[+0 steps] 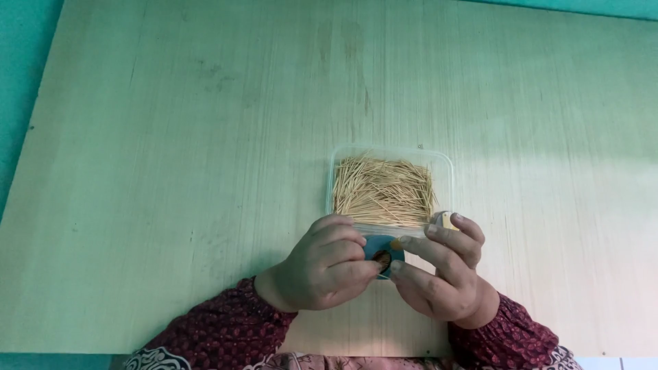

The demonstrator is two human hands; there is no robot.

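L hand [325, 264] curled, fingers bent inward, R hand [442, 270] facing it, fingertips meeting, both wrists low

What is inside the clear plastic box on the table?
The clear plastic box holds a loose pile of wooden toothpicks, lying mostly flat. The left hand and right hand, holding a small blue container, cover its near edge, so that part is hidden.

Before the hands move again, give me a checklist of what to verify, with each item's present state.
1. Small blue container gripped by both the left hand and right hand: ok.
2. Clear tray flat on the wooden board: ok.
3. Toothpicks all inside the tray: ok, none seen outside.
4. Container open or shut: cannot tell, fingers cover it.
5. Small light object at the right fingertips: cannot tell what it is.
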